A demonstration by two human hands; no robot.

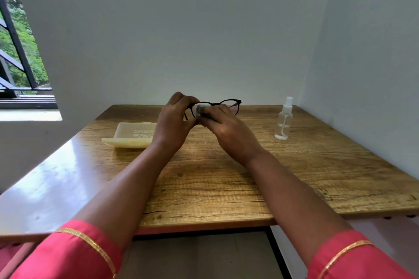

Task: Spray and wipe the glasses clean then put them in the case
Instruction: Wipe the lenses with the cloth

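Note:
Black-framed glasses (229,103) are held up above the far middle of the wooden table (226,176). My left hand (174,118) grips their left end. My right hand (229,129) presses a small grey cloth (200,110) against the left lens; most of the cloth is hidden under its fingers. A cream glasses case (131,135) lies open on the table to the left of my hands. A clear spray bottle (283,119) with a white nozzle stands upright at the right.
White walls close off the back and right sides of the table. A window (20,52) with dark bars is at the far left. The table's front edge (204,224) lies near my pink sleeves.

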